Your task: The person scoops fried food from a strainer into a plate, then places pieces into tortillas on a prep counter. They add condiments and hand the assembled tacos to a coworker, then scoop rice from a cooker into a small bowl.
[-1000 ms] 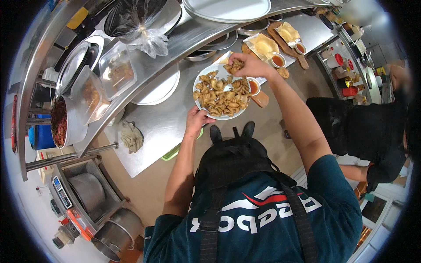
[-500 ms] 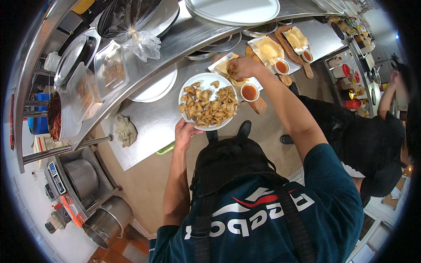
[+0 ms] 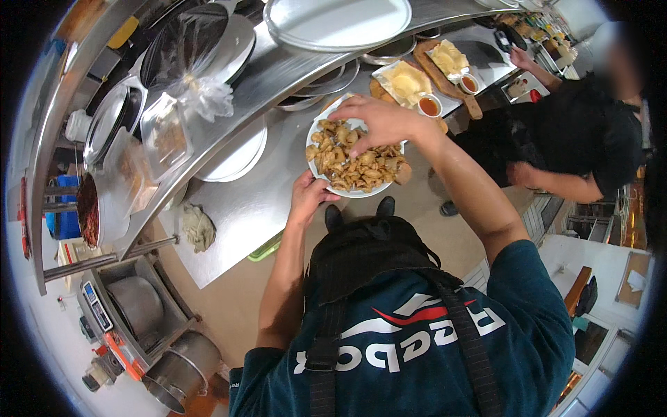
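My left hand [image 3: 311,197] grips the near left rim of a white plate [image 3: 362,194], thumb on top, holding it above the counter. Golden-brown fried pieces [image 3: 365,171] are heaped on the plate. Over its far side, my right hand [image 3: 379,119] is open, with fingers spread and thumb low against the pieces. Beyond it, flat pale-yellow crisps [image 3: 407,81] lie on white paper, next to a cup of orange-red sauce [image 3: 430,106]. Farther right, a wooden board [image 3: 474,108] carries more crisps [image 3: 449,57] and a second sauce cup [image 3: 469,84]. The plate and my arm mostly hide the nearest serving.
A steel shelf [image 3: 236,135] crosses above the counter, bearing a large white oval plate [image 3: 338,21], clear containers [image 3: 165,132] and a plastic bag [image 3: 201,94]. White plates [image 3: 236,156] and a grey cloth [image 3: 199,228] lie below. A co-worker in black [image 3: 556,132] stands at right.
My right hand has moved from the nearest board's crisps back over the plate. The plate has shifted right, now covering that board. The co-worker has moved, with one arm stretched toward the counter.
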{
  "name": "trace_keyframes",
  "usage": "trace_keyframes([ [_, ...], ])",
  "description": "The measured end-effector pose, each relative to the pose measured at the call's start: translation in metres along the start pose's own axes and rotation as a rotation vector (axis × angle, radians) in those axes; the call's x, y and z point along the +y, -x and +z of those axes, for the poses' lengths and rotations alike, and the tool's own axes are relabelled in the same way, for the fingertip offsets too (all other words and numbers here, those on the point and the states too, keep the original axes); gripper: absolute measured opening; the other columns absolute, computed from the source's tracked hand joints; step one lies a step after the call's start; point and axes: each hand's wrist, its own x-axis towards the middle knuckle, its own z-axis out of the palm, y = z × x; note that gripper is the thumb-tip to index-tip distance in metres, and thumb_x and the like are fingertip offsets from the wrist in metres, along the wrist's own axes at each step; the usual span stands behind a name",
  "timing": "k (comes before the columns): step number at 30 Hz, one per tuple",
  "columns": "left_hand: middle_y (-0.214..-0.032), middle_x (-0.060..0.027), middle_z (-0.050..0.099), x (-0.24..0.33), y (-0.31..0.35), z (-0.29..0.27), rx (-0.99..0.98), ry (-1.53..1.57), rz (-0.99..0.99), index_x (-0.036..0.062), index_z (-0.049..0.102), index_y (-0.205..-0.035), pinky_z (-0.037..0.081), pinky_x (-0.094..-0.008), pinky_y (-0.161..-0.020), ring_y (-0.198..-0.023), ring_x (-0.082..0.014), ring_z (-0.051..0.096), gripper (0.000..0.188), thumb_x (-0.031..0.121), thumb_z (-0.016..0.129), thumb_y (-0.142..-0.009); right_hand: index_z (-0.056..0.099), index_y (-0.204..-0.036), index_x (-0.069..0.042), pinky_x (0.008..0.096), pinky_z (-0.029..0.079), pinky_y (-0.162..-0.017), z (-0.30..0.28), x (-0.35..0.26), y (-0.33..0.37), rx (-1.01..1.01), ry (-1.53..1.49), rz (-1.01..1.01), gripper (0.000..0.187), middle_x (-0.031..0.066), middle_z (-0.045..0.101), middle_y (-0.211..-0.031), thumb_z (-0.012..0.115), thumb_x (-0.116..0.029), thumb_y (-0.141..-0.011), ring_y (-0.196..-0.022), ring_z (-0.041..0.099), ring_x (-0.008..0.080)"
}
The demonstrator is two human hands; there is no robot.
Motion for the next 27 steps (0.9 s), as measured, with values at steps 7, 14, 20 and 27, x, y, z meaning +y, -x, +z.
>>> trace_keyframes([
  [7, -0.108, -0.0154, 0.068, 0.009, -0.049, 0.076, -0.102, 0.014, -0.079, -0.0064, 0.057, -0.122, 0.065, -0.0344, -0.069, -0.085, -0.0230, 0.071, 0.035, 0.002, 0.057, -0.088, 0.061, -0.136, -0.025, 0.0528, 0.045, -0.106, 0.001, 0.014, 0.023, -0.106, 0.243, 0.169, 0.079, 0.0130, 0.046, -0.145, 0.087, -0.048, -0.065, -0.133, 0.046, 0.0391],
  [14, -0.105, -0.0163, 0.068, -0.014, -0.086, 0.129, 0.011, 0.020, -0.050, -0.0073, 0.057, -0.122, 0.066, -0.0362, -0.068, -0.085, -0.0251, 0.072, 0.034, 0.002, 0.054, -0.089, 0.060, -0.137, -0.024, 0.0545, 0.045, -0.106, -0.022, 0.090, 0.049, -0.057, 0.196, 0.154, 0.079, 0.0132, 0.048, -0.144, 0.085, -0.050, -0.066, -0.134, 0.045, 0.0393],
  [20, -0.108, -0.0191, 0.071, -0.030, -0.099, 0.168, 0.109, 0.090, 0.003, -0.0093, 0.053, -0.129, 0.065, -0.0363, -0.071, -0.083, -0.0269, 0.074, 0.039, 0.002, 0.051, -0.091, 0.063, -0.130, -0.024, 0.0555, 0.048, -0.100, -0.016, 0.126, 0.051, -0.061, 0.198, 0.031, 0.065, 0.0142, 0.055, -0.128, 0.083, -0.035, -0.070, -0.120, 0.056, 0.0390],
  [27, -0.106, -0.0187, 0.071, -0.051, -0.098, 0.190, 0.200, 0.083, 0.056, -0.0097, 0.053, -0.129, 0.065, -0.0356, -0.072, -0.082, -0.0264, 0.074, 0.043, 0.009, 0.055, -0.090, 0.066, -0.122, -0.020, 0.0472, 0.052, -0.095, -0.017, 0.169, 0.042, -0.019, 0.086, -0.102, 0.054, 0.0145, 0.058, -0.118, 0.080, -0.025, -0.071, -0.112, 0.061, 0.0371],
])
